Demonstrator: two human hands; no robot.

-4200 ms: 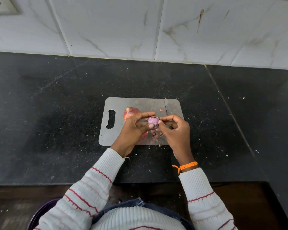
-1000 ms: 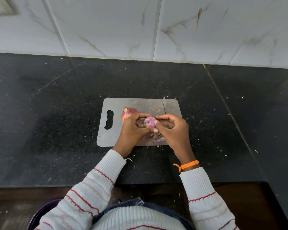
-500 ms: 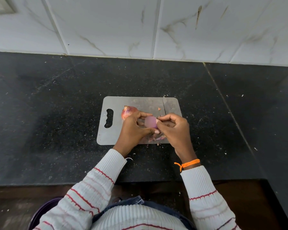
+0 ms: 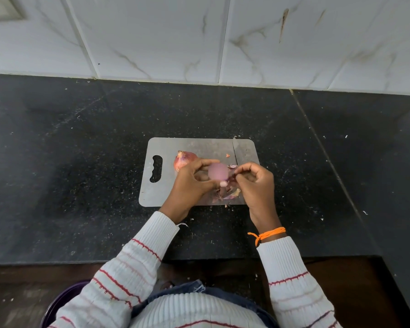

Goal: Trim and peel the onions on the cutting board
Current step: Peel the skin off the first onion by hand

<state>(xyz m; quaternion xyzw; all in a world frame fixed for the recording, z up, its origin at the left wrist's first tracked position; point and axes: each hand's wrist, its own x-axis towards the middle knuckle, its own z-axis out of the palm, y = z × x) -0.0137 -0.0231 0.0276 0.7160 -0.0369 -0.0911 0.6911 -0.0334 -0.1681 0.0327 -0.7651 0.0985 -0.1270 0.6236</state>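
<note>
Held over the middle of the cutting board (image 4: 166, 147): a small peeled onion (image 4: 217, 172), pale purple and blurred, gripped in the left hand (image 4: 191, 185) with fingers curled over the top and thumb pressed up from beneath. Pinched at the onion's right side by the right hand (image 4: 256, 183), thumb and forefinger nearly closed on a thin strip of purple skin (image 4: 232, 166); other fingers folded loosely into the palm. Lay just behind the left hand, on the board: a second onion (image 4: 184, 158), unpeeled, reddish, dry tip toward the board's handle slot (image 4: 156, 172). Piled below the held onion, near the board's front edge: loose peelings (image 4: 225, 194), purple and tan. Rested along the right part of the board, tip at the far edge: a knife blade (image 4: 235, 150), handle hidden behind the right hand. Sat on a dark speckled counter (image 4: 81, 174) dotted with small scraps, white tiled wall (image 4: 199, 36) behind. Worn: white sleeves (image 4: 137, 259) with red stripes, an orange thread (image 4: 268, 234) round the right wrist.
</note>
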